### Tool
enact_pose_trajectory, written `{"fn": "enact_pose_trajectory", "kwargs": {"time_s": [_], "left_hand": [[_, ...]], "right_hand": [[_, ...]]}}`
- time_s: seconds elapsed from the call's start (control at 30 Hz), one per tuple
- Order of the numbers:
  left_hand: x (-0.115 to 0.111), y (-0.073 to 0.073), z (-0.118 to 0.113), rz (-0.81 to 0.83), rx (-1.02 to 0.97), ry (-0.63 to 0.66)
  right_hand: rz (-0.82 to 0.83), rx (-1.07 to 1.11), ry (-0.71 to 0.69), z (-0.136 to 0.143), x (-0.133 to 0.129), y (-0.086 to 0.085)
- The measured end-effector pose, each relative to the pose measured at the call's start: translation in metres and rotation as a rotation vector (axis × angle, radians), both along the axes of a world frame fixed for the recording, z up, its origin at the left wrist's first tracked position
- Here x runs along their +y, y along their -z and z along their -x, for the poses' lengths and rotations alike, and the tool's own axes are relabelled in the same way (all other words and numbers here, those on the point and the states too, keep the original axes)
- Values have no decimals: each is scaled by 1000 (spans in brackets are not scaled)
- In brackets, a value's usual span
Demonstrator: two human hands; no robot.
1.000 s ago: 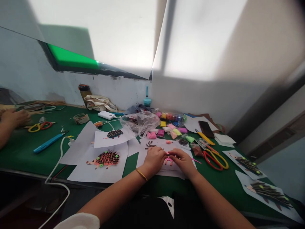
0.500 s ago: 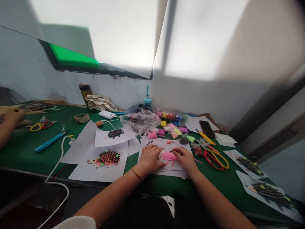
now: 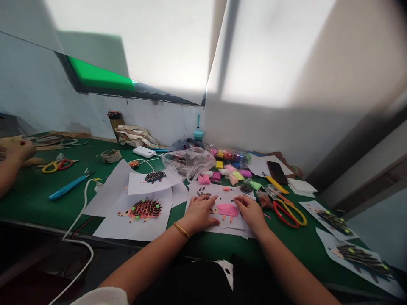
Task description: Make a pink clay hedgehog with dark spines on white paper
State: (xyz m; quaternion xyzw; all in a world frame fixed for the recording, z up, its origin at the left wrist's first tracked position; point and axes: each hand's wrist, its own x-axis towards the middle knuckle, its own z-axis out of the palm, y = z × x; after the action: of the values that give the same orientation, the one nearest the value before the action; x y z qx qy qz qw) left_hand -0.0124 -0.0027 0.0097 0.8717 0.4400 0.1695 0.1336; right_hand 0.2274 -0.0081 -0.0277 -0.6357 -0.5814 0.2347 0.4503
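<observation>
My left hand (image 3: 200,214) rests with its fingers spread on a white sheet (image 3: 235,225), beside a pink clay hedgehog (image 3: 227,210) on it. Pinched in the fingertips of my right hand (image 3: 250,212) is a small dark sunflower seed (image 3: 233,200), just above the hedgehog's back. Several loose seeds (image 3: 203,194) lie on the sheet beyond my left hand. A small orange clay piece (image 3: 227,188) sits near the sheet's top edge.
Left lies a seed-covered hedgehog picture (image 3: 144,210), with a blue craft knife (image 3: 70,187) further out. Behind are clay packets (image 3: 233,175) and a plastic bag (image 3: 190,163). To the right are scissors (image 3: 291,214), a phone (image 3: 276,173) and more pictures (image 3: 359,256). Another person's hand (image 3: 19,151) is far left.
My right hand has drawn back slightly from the pink hedgehog with the seed, uncovering more of its body. My left hand stays on the sheet. The view has shifted a little.
</observation>
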Motion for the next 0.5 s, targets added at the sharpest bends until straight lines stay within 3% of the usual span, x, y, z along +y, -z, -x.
{"fn": "enact_pose_trajectory", "kwargs": {"time_s": [0.5], "left_hand": [[0,1,0,32,-22,-4]], "right_hand": [[-22,-22,-9,3,-2,-2]]}}
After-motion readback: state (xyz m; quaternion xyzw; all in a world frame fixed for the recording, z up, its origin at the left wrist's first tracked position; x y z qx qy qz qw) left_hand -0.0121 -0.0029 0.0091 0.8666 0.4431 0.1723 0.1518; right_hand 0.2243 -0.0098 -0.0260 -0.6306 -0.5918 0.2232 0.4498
